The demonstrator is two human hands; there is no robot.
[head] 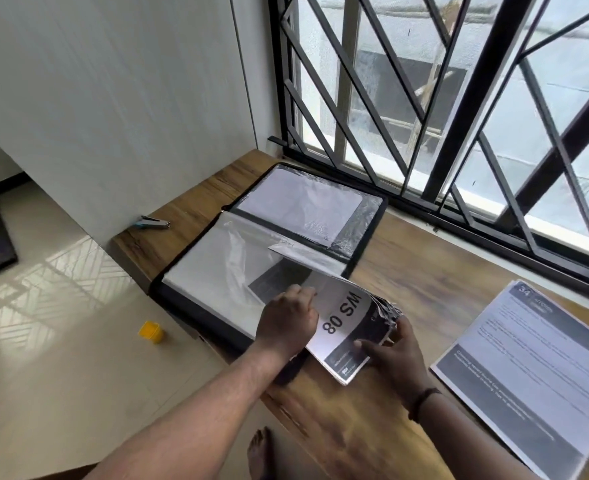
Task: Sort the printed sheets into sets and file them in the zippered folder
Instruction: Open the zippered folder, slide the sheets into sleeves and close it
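Two hands gripping one sheet set [346,327], left hand [286,323] curling over its edge, right hand [395,351] pinching it, zippered folder [269,244] lying open beyond them on the desk [424,271]

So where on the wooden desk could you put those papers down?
Bare wood shows on the desk between the open folder and the loose printed sheet, along the window. Another patch lies near the stapler. It is crowded at the front, where both hands hold the stack of sheets over the folder.

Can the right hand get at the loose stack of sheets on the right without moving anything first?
Probably not yet: the right hand is gripping the 80 SM set. The stack of sheets lies uncovered on the counter, with nothing between.
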